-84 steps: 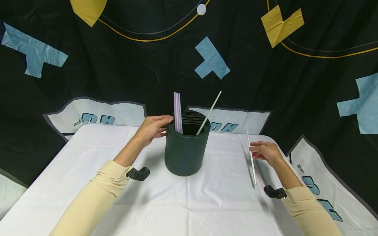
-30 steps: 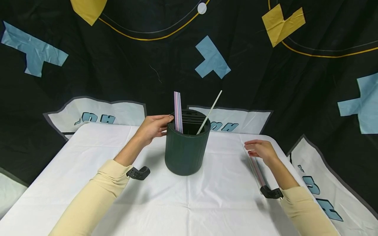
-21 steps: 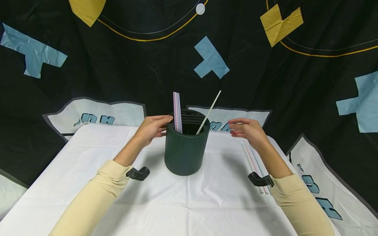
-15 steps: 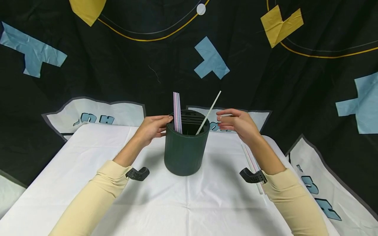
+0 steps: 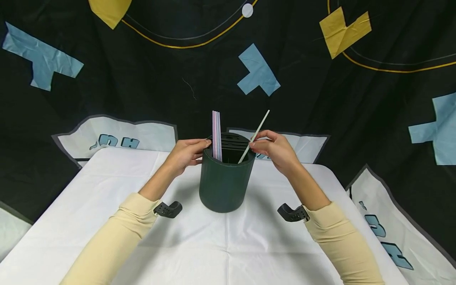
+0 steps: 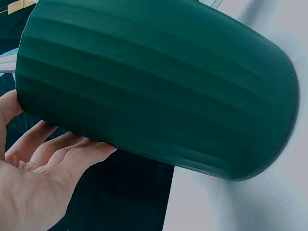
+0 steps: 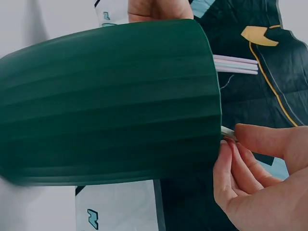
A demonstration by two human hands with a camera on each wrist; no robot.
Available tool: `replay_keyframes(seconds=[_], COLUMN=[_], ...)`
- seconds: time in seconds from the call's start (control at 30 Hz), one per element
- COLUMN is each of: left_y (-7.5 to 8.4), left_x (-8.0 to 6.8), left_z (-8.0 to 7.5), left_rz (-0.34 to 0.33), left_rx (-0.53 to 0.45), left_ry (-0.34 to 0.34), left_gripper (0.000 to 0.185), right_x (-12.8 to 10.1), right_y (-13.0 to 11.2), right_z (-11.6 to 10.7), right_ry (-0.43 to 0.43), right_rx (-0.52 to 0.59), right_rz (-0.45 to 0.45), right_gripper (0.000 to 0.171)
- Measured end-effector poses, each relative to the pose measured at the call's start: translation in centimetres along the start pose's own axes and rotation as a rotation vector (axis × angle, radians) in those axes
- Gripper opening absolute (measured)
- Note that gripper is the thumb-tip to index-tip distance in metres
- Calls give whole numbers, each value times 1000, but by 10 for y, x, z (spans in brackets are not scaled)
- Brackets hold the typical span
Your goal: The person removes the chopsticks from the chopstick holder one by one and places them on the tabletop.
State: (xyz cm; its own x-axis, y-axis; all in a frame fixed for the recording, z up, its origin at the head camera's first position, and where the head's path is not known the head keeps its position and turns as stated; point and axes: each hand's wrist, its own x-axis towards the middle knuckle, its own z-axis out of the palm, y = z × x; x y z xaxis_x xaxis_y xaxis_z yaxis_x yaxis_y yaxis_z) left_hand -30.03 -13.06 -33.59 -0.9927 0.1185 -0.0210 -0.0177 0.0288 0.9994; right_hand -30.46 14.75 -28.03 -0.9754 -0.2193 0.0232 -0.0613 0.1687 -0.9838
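A dark green ribbed cup stands mid-table, with a slotted insert in its mouth. Three pale pink and lilac straws stand upright at its left side. A white straw leans out to the right. My left hand grips the cup at its left rim, fingers laid round the wall. My right hand pinches the white straw just above the right rim. The right wrist view shows these fingertips on the straw's white end, beside the cup.
A white cloth covers the table, whose far edge runs just behind the cup. A black printed backdrop with blue and yellow patches hangs behind. Black camera mounts sit at both wrists.
My right hand left the straws lying on the table at the right, rose and travelled left to the cup, and now pinches the white straw. The left hand has stayed on the cup.
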Motion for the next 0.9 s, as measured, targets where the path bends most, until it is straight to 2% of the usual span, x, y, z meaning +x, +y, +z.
replay_keyframes(seconds=[0.2, 0.4, 0.57, 0.9], left_y=[1, 0, 0, 1], left_x=[1, 0, 0, 0], left_z=[0, 0, 0, 1], left_rz=[-1, -1, -1, -8], left_rx=[4, 15, 5, 3], left_ry=[0, 0, -3, 7], left_gripper=[47, 48, 49, 48], right_x=[0, -2, -3, -14], right_y=[3, 1, -7, -34], right_z=[1, -1, -5, -25], right_ry=[25, 39, 70, 145], right_rx=[-35, -25, 21, 194], right_rz=[-17, -17, -37, -117], right_gripper=[13, 17, 18, 23])
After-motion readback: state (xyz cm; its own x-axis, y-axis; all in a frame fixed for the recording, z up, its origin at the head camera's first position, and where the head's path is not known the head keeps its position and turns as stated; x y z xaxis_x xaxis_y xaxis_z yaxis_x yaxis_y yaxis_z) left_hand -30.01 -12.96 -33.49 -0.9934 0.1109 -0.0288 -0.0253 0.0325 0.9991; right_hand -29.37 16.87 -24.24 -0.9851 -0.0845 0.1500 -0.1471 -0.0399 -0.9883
